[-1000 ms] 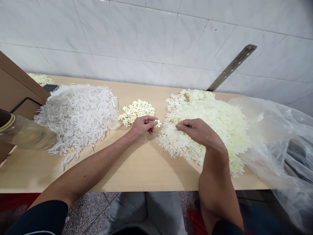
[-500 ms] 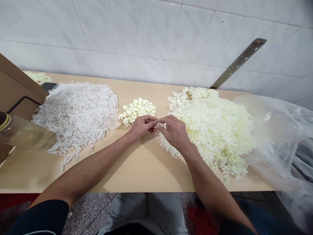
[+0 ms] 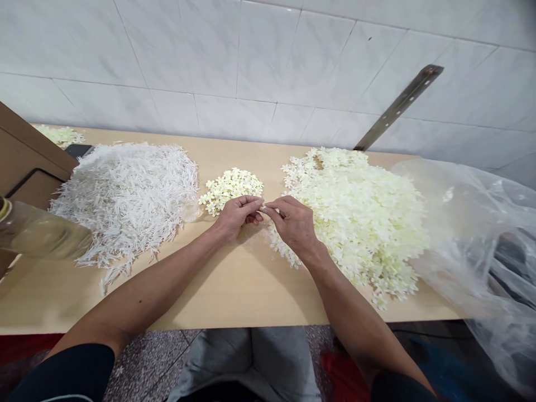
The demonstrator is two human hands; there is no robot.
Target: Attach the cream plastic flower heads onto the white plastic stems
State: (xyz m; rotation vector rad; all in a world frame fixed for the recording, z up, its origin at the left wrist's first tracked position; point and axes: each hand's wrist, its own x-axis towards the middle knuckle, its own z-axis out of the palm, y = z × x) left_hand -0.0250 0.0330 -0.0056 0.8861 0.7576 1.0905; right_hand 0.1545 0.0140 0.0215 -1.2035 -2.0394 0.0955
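Observation:
Over the middle of the table, my left hand and my right hand meet at the fingertips, both closed in a pinch. A small pale piece, apparently an artificial flower, shows between them; fingers hide most of it. What my left fingers grip is too small to make out. Just behind my left hand lies a small pile of cream-white artificial flowers. A much larger heap of loose flower heads spreads beside my right hand. Farther left is a heap of thin white plastic stems.
A clear jar and a brown box stand at the left. Clear plastic sheeting hangs over the table's right end. A metal strip leans against the tiled wall. More flowers lie at the back left.
My fingertips have come closer around the small pale piece, with my hands still together. The whole view has shifted slightly, so everything sits a little farther left.

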